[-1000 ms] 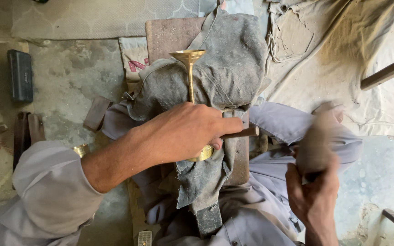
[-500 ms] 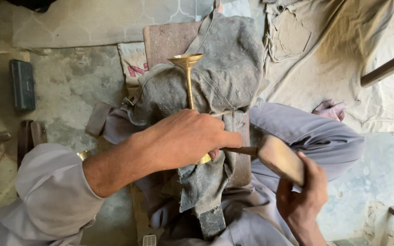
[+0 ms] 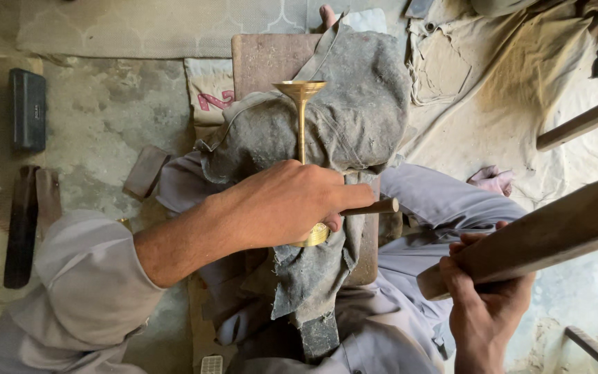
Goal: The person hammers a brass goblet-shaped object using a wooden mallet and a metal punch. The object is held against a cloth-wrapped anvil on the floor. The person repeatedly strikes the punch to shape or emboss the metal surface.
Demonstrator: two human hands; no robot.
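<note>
My left hand (image 3: 286,205) grips the base of a slender brass goblet (image 3: 301,118) that lies along a dirty grey cloth (image 3: 354,111) draped over my lap, its cup pointing away from me. A thin wooden rod (image 3: 375,206) sticks out to the right from under that hand's fingers. My right hand (image 3: 486,305) holds a broad wooden mallet (image 3: 548,232) by its lower end, raised to the right of the goblet and well apart from it.
A wooden board (image 3: 264,59) lies under the cloth. A dark rectangular block (image 3: 28,109) and a long dark tool (image 3: 21,228) rest on the stone floor at the left. A tan sheet (image 3: 513,90) covers the floor at the right, beside a wooden leg (image 3: 579,125).
The right hand has swung the wooden mallet out to the right and higher, away from the goblet. The left hand stays on the goblet's base.
</note>
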